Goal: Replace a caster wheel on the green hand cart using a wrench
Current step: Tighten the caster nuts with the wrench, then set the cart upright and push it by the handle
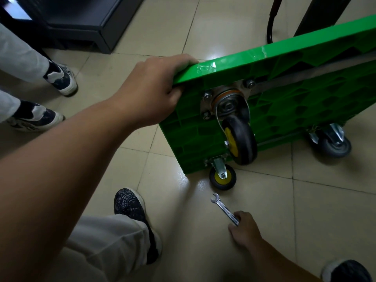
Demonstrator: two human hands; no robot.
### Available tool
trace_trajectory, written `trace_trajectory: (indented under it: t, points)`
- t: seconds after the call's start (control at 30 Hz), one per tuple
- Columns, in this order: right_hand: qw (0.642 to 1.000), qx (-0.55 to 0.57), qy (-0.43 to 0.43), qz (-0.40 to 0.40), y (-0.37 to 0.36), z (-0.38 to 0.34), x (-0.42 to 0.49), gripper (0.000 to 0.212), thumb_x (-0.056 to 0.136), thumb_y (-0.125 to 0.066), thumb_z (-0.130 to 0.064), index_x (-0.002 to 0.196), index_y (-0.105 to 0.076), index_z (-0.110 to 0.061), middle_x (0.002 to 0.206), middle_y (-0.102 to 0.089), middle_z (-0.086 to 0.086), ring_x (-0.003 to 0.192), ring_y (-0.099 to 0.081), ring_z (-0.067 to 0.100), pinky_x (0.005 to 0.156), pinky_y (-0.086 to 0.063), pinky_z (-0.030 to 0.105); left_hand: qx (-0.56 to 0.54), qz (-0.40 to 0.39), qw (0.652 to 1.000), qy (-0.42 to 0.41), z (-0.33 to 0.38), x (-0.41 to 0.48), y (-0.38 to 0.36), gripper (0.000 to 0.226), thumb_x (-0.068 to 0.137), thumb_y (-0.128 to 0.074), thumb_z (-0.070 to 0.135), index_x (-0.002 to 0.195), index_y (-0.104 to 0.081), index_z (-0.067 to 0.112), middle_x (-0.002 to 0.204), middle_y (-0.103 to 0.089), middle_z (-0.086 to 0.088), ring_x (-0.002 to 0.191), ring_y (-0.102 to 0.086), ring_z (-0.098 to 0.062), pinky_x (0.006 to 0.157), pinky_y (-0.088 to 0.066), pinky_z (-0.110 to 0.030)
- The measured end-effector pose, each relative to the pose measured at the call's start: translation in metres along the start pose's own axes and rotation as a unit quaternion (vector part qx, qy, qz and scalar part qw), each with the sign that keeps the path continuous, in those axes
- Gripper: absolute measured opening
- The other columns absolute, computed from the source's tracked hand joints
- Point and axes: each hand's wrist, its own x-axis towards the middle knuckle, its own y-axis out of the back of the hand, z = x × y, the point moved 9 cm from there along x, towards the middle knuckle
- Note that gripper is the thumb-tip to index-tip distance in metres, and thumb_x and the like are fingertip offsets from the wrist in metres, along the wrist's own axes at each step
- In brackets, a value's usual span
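Note:
The green hand cart (284, 64) stands tipped on its side, ribbed underside facing me. My left hand (154, 88) grips its upper near corner, fingers over the edge. A black caster with a yellow hub (241, 139) is bolted to the underside on a steel plate. A smaller yellow-hub caster (222, 177) touches the floor at the lower corner. A grey caster (333, 142) sits further right. A steel open-end wrench (223, 207) lies on the tiles, and my right hand (245, 227) holds its handle end.
Another person's two sneakers (59, 78) and grey trouser legs stand at the left. My own dark shoes (130, 206) are at bottom centre and bottom right. A dark cabinet base (81, 23) is at the back left; a black post and tube frame stand behind the cart.

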Motion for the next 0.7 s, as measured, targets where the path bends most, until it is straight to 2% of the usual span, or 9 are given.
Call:
trace_trajectory:
  t: [0.07,0.2,0.3,0.4,0.47,0.53,0.6,0.63,0.7]
  points:
    - [0.999,-0.043,0.019,-0.026,0.003,-0.012,-0.005,0.052,0.09,-0.07,-0.026,0.137,-0.054,-0.012,0.137,-0.052,0.009,0.125,-0.055,0.026,0.101,-0.042,0.027,-0.002,0.0,1.0,-0.003,-0.001,0.0,0.0,0.048,0.094,-0.056,0.007,0.138,-0.06,0.025,0.122,-0.071,-0.004,0.111,-0.062,-0.033,0.09,-0.051,-0.047]
    - [0.977,-0.174,0.095,-0.076,0.041,-0.07,-0.03,0.041,0.091,-0.065,-0.036,0.124,-0.059,-0.012,0.132,-0.057,0.008,0.118,-0.059,0.025,0.09,-0.045,0.025,-0.001,0.008,1.0,-0.01,-0.002,0.0,0.001,0.046,0.09,-0.059,0.008,0.132,-0.062,0.026,0.118,-0.072,-0.006,0.107,-0.065,-0.035,0.088,-0.052,-0.045]
    - [0.942,-0.238,0.215,-0.102,0.085,-0.15,-0.077,0.042,0.096,-0.061,-0.038,0.129,-0.058,-0.012,0.133,-0.06,0.009,0.121,-0.058,0.027,0.092,-0.044,0.027,0.002,0.006,1.0,0.003,-0.001,0.002,0.0,0.043,0.091,-0.062,0.008,0.13,-0.063,0.024,0.118,-0.073,-0.01,0.107,-0.065,-0.037,0.086,-0.052,-0.044]
    - [0.883,-0.301,0.347,-0.092,0.135,-0.228,-0.159,0.036,0.096,-0.061,-0.045,0.117,-0.062,-0.016,0.12,-0.066,0.007,0.11,-0.063,0.028,0.081,-0.042,0.027,0.01,-0.015,0.999,0.029,0.001,-0.002,-0.001,0.044,0.092,-0.062,0.011,0.134,-0.062,0.024,0.123,-0.071,-0.011,0.112,-0.064,-0.037,0.091,-0.051,-0.043]
    - [0.861,-0.261,0.435,-0.037,0.183,-0.273,-0.221,0.031,0.093,-0.061,-0.051,0.101,-0.067,-0.021,0.097,-0.071,-0.004,0.089,-0.067,0.015,0.073,-0.051,0.028,0.013,-0.036,0.999,0.038,0.005,-0.004,-0.003,0.045,0.093,-0.062,0.017,0.137,-0.06,0.026,0.127,-0.07,-0.01,0.115,-0.063,-0.035,0.092,-0.051,-0.043]
    - [0.847,-0.147,0.501,0.103,0.259,-0.315,-0.266,0.033,0.091,-0.057,-0.056,0.09,-0.068,-0.024,0.078,-0.068,-0.009,0.071,-0.064,0.003,0.062,-0.05,0.023,0.03,-0.048,0.998,0.036,0.012,-0.007,0.003,0.045,0.095,-0.062,0.032,0.139,-0.057,0.031,0.128,-0.069,-0.004,0.115,-0.063,-0.031,0.09,-0.051,-0.04]
    - [0.831,-0.077,0.5,0.231,0.33,-0.343,-0.27,0.024,0.095,-0.057,-0.052,0.097,-0.065,-0.03,0.084,-0.066,-0.014,0.078,-0.063,0.0,0.065,-0.048,0.019,0.045,-0.056,0.997,0.037,0.013,-0.007,0.01,0.046,0.097,-0.054,0.054,0.14,-0.054,0.04,0.127,-0.068,0.006,0.111,-0.063,-0.021,0.087,-0.051,-0.036]
    - [0.832,-0.086,0.48,0.264,0.353,-0.355,-0.256,0.021,0.097,-0.057,-0.049,0.106,-0.064,-0.031,0.095,-0.065,-0.015,0.088,-0.062,0.001,0.073,-0.049,0.022,0.032,-0.059,0.997,0.048,0.011,-0.006,0.014,0.049,0.096,-0.048,0.063,0.14,-0.053,0.044,0.125,-0.068,0.012,0.108,-0.063,-0.015,0.087,-0.051,-0.035]
    - [0.85,-0.139,0.425,0.278,0.377,-0.377,-0.203,0.032,0.098,-0.056,-0.049,0.12,-0.062,-0.026,0.113,-0.064,-0.009,0.104,-0.06,0.01,0.087,-0.049,0.032,-0.008,-0.043,0.996,0.079,-0.003,-0.001,0.022,0.057,0.088,-0.038,0.074,0.138,-0.053,0.05,0.115,-0.067,0.024,0.098,-0.062,0.003,0.086,-0.053,-0.033]
